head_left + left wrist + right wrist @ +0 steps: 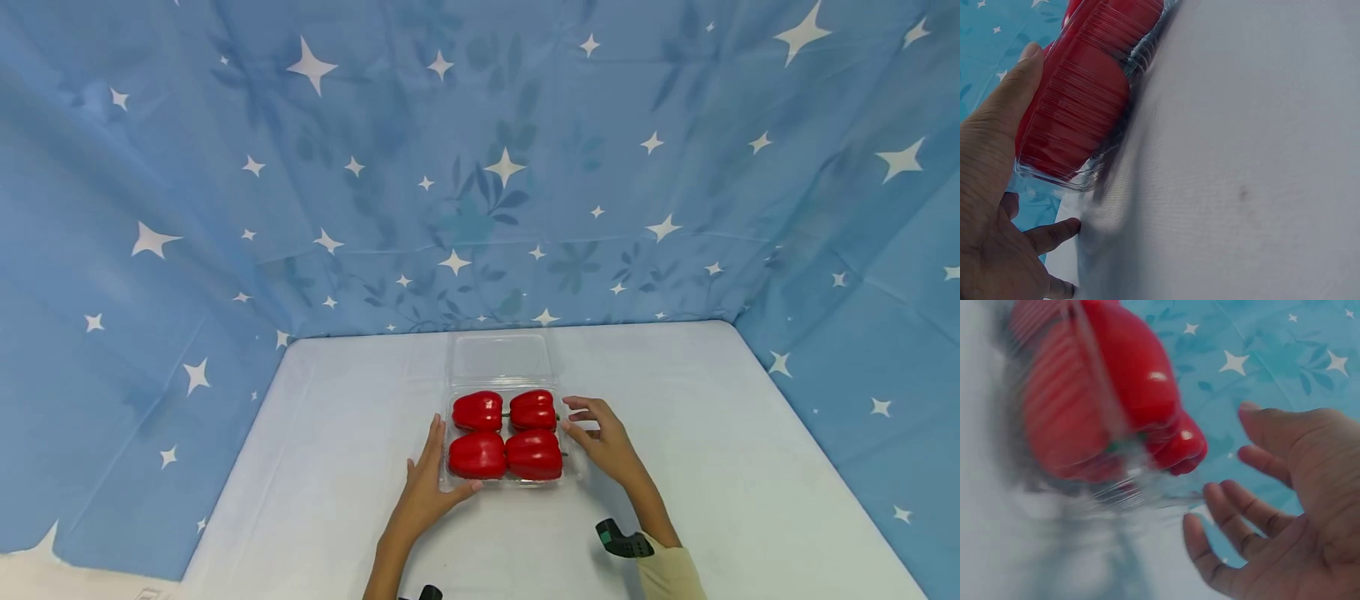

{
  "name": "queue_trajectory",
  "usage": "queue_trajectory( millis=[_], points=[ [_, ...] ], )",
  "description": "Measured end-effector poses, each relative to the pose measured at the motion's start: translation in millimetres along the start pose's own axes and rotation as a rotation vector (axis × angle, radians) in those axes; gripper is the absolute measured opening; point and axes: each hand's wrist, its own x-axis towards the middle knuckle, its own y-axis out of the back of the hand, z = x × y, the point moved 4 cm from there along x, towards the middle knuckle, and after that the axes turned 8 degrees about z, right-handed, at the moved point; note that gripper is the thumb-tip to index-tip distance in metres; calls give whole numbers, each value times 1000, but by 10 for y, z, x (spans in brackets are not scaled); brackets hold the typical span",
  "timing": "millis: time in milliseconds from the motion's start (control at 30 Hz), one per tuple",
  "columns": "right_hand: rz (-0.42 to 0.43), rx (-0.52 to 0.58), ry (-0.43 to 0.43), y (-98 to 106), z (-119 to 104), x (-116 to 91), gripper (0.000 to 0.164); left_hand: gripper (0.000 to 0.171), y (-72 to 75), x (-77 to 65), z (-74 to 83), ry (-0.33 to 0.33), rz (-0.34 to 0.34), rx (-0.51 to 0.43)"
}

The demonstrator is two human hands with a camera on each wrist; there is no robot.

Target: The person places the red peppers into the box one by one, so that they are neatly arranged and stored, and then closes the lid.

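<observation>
A clear plastic clamshell box (501,485) sits on the white table with its transparent lid (501,357) folded back. Several glossy red bell peppers (476,456) lie inside in two rows. My left hand (422,504) is along the box's left side with straight fingers, its thumb at the front left rim. In the left wrist view, that thumb lies against the upper edge beside a pepper (1079,106). Off the right side, my right hand (609,442) has its fingers spread and loosely bent, holding nothing. A gap shows between those fingertips and the peppers (1141,369) in the right wrist view.
The white tabletop (337,400) extends on both sides of the box. A blue curtain with white stars (480,167) hangs behind it and along both sides. A black band (624,540) is on the right wrist.
</observation>
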Motion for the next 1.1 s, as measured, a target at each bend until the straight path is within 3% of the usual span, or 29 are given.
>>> queue_trajectory(
  millis=[267,400,567,800,933,1100],
  points=[
    [-158,-46,-140,45,-3,232,43,113,16,9,16,-7,4,15],
    [-199,-23,-224,80,11,408,47,114,22,12,23,-4,4,14],
    [-167,83,-391,96,127,701,57,114,31,5,15,2,-2,7],
    [-145,361,-633,5,281,1030,49,113,24,-3,6,-5,3,16],
    [-132,433,-699,-73,331,1143,49,113,21,0,-11,-2,4,10],
    [-99,440,-767,-145,391,1220,48,114,21,-7,-11,0,8,4]
  ],
)
